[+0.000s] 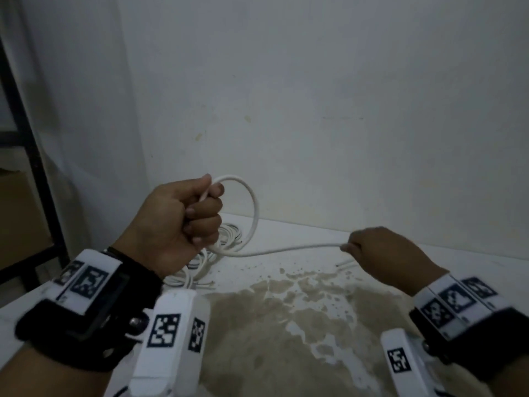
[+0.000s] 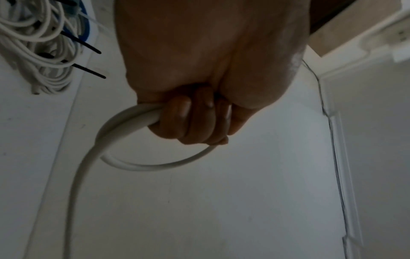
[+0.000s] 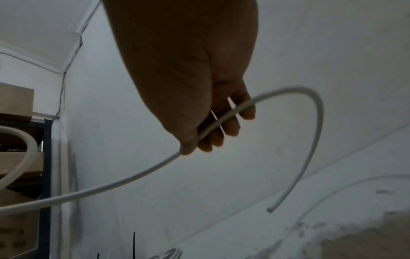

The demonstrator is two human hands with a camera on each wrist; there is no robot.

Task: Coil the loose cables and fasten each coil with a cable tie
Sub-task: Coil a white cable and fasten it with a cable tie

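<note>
Left hand point(image 1: 177, 216) fisted around white cable point(image 1: 254, 213), one loop standing above the white table point(image 1: 315, 239). Left wrist view alone shows bundled white cables point(image 2: 37, 52) with black cable ties point(image 2: 88, 46) on them. Right hand point(image 1: 383, 250) pinches the same cable's run; right wrist view shows its free end point(image 3: 270, 209) hanging beyond the fingers point(image 3: 230, 129).
</note>
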